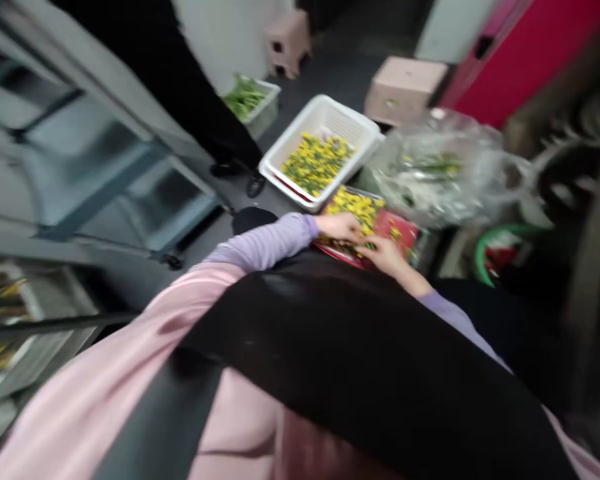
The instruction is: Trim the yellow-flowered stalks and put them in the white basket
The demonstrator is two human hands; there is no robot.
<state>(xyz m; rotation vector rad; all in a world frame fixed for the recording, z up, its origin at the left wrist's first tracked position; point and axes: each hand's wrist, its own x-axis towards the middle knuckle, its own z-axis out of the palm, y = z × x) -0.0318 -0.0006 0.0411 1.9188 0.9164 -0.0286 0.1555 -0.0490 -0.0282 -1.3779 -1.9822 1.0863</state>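
Observation:
Both hands meet over a red tray (403, 231) heaped with yellow flowers (357, 207), just beyond the black apron. My left hand (341, 227) has its fingers curled down over the near edge of the flowers. Close against it, my right hand (383, 253) reaches in from the right with its fingertips pinched. Whatever lies between the fingers is too small and blurred to make out. Past the tray stands a white basket (367, 137) holding more yellow flowers with green stems (317, 162).
A clear plastic bag (435, 170) lies right of the basket. Behind are a basket of greens (245, 98) and two pink stools (405, 87). A person's dark-clothed leg (180, 87) stands left of the basket, near a wheeled metal cart (105, 167). A green-rimmed container (481, 257) sits right.

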